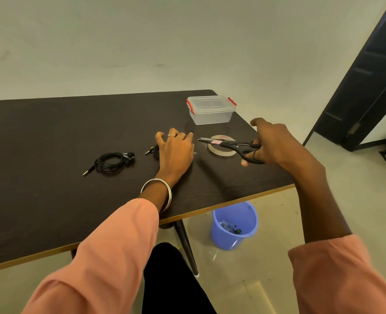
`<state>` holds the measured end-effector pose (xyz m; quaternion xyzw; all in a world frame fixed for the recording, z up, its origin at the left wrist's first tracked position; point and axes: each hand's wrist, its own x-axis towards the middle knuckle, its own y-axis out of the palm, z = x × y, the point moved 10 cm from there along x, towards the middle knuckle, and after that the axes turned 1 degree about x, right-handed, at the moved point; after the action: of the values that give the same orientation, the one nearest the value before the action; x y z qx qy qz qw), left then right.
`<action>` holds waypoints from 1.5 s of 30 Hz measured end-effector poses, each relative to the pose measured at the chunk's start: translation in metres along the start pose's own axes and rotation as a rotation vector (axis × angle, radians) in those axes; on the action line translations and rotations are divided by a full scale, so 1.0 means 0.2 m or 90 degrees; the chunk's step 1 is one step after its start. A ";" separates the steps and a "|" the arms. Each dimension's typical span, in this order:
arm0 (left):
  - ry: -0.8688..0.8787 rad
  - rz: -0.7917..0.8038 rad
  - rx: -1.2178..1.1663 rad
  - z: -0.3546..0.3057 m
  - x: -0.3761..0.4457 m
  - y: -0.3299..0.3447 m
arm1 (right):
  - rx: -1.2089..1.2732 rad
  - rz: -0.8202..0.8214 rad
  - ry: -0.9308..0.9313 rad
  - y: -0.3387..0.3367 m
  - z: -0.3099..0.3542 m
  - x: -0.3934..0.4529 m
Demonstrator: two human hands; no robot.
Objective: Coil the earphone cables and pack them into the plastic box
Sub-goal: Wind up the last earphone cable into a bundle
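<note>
One black earphone cable [113, 162] lies coiled on the dark table [40, 132], its plug pointing toward me. A second earphone cable [154, 151] is mostly hidden under my left hand [176, 150], which rests on it with fingers spread; only its plug and a bit of coil show. My right hand [271, 141] holds black scissors [235, 147], blades pointing left above a roll of clear tape [222, 148]. The clear plastic box [211, 109] with red clips stands lidded at the table's far right corner.
A blue bucket [235, 225] with some scraps sits on the floor under the table's right edge. A table leg [187, 243] slants down beside it. A dark door [368, 75] stands at the right.
</note>
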<state>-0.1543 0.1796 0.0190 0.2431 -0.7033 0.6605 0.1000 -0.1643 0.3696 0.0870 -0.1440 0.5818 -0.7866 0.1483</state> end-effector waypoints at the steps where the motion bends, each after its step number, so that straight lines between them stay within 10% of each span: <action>1: 0.002 0.000 -0.002 0.00 0.00 0.00 | -0.019 -0.001 -0.007 -0.01 0.01 -0.01; 22: -0.002 -0.113 -0.068 0.02 -0.03 -0.10 | -0.349 -0.022 -0.172 -0.07 0.26 0.06; 45: 0.004 -0.119 -0.094 0.02 -0.02 -0.08 | -0.335 -0.039 -0.190 -0.03 0.26 0.12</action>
<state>-0.1433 0.1763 0.0313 0.2978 -0.7238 0.5955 0.1812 -0.1660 0.3157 0.1081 -0.3092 0.7325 -0.5834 0.1659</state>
